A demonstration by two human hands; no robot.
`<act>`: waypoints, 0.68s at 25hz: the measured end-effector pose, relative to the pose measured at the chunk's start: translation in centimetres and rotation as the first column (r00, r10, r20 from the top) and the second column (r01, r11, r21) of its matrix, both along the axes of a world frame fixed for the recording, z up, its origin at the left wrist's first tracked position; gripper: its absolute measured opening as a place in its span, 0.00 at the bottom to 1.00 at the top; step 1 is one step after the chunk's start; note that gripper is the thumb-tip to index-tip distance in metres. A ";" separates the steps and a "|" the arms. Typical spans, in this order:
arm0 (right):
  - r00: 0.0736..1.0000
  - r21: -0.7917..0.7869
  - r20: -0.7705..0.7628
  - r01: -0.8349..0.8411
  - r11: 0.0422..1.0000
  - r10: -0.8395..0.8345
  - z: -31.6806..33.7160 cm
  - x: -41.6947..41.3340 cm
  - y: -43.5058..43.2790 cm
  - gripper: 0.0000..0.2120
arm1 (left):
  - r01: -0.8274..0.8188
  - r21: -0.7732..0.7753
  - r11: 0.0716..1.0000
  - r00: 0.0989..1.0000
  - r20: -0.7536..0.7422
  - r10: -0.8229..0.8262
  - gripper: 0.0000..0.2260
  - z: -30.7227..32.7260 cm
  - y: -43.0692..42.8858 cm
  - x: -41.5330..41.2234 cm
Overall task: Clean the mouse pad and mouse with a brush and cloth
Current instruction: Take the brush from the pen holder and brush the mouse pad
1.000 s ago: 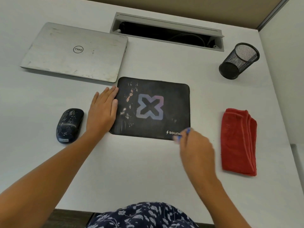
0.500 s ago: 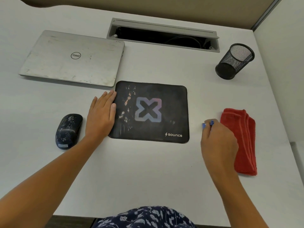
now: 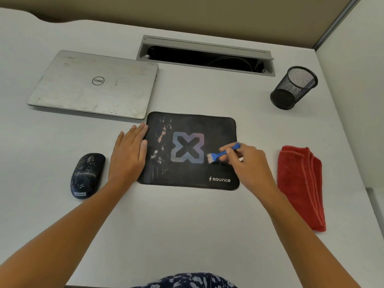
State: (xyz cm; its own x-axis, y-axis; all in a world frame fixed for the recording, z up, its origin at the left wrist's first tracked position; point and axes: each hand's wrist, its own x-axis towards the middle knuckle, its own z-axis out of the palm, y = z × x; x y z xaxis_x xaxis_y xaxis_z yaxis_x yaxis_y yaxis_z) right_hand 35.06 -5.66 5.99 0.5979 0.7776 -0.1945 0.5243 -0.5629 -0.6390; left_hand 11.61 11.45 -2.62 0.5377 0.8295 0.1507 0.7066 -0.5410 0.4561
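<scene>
Right hand pinches the brush lying left-right, bristles leftward; flat left hand presses mouse pad.

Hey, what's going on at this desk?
A person is brushing a black mouse pad. The right hand holds a small blue brush with its bristles at the pad's right half, while the left hand lies flat on its left edge. The speckled mouse and folded red cloth lie untouched on either side.
</scene>
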 end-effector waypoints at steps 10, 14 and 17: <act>0.995 0.076 0.073 -0.069 0.995 0.064 -1.1 -0.5 6.3 0.13 | 0.000 -0.002 1.000 1.000 -0.001 0.000 0.22 -0.1 0.0 0.0; 0.893 0.105 0.367 0.239 0.965 -0.261 -0.7 2.2 8.1 0.13 | -0.009 0.003 1.000 1.000 -0.005 0.009 0.22 0.0 0.0 0.1; 0.984 0.169 0.177 -0.043 0.985 0.013 -0.5 -1.1 10.4 0.14 | -0.004 0.009 1.000 1.000 -0.008 0.004 0.22 0.1 0.1 0.1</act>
State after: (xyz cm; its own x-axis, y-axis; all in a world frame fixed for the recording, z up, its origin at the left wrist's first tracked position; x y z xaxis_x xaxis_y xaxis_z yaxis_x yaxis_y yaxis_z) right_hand 33.94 4.73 5.53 0.5883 0.8072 0.0483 0.6501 -0.4367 -0.6218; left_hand 11.67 11.54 -2.57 0.5356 0.8303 0.1541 0.7122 -0.5422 0.4458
